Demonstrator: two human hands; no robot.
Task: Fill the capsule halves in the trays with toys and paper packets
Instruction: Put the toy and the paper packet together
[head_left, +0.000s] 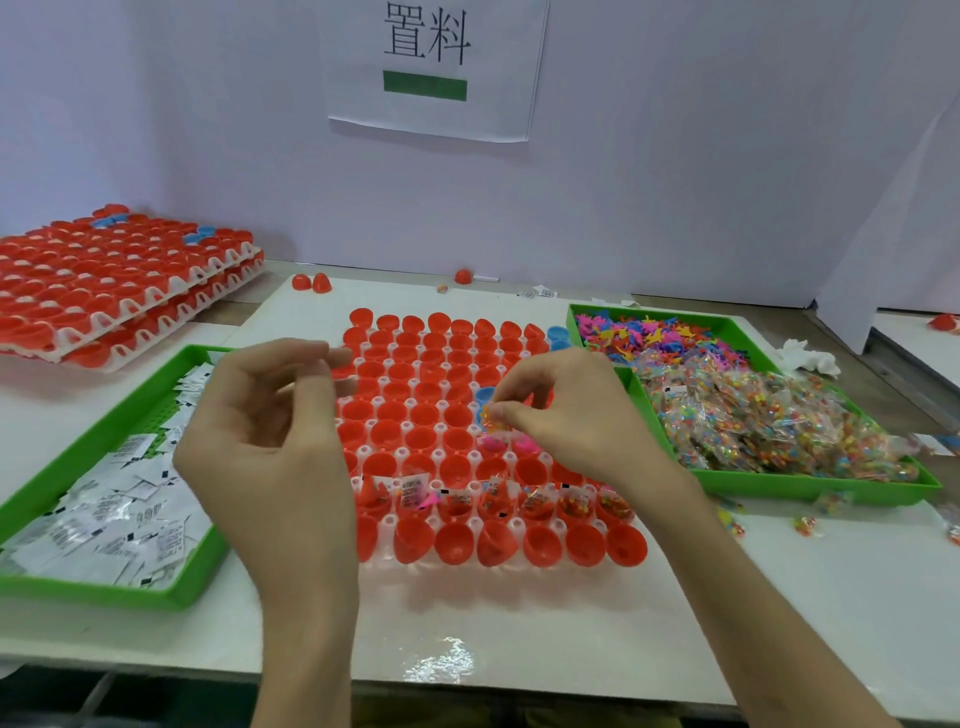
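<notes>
1 toy (487, 415) pinched by right hand (571, 415) above capsule halves (425, 415); blurred left hand (260, 421) seemingly empty.

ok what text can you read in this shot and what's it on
"置料": white paper sign on the wall, above a green bar.
Black print on the paper packets in the green tray: too small to read.
Labels on the clear packets in the capsule halves: blurred.

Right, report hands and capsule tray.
Right hand pinches orange toy over capsule tray. Left hand relaxed, holds nothing. One row of capsule halves filled, most empty. Nothing blocking.
</notes>
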